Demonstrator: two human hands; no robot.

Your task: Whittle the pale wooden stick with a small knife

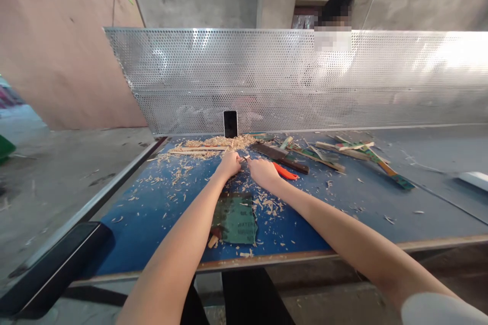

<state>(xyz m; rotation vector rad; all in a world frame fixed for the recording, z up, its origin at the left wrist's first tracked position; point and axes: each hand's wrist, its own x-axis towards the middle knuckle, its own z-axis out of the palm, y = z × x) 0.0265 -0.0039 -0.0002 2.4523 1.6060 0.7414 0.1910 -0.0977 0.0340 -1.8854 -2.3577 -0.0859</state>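
My left hand [230, 164] is closed, its fingertips on a small piece of wood [246, 157] that shows between the two hands. Close beside it, my right hand [263, 172] is also closed at that piece; what lies inside its fingers is hidden. An orange handle [286, 172] sticks out from behind the right hand, and I cannot tell whether the hand touches it. A cleaver [295, 164] with a dark wooden handle lies just beyond. Nearer to me, a torn sheet of green sandpaper [238, 221] lies printed side up on the blue tabletop [148, 233].
Wood shavings [213, 142] heap at the back, around a phone [231, 124] standing upright. Painted wood strips [356, 152] lie to the right. A perforated metal screen [236, 71] borders the table; a person [331, 56] is behind it. A black padded object [57, 264] sits front left.
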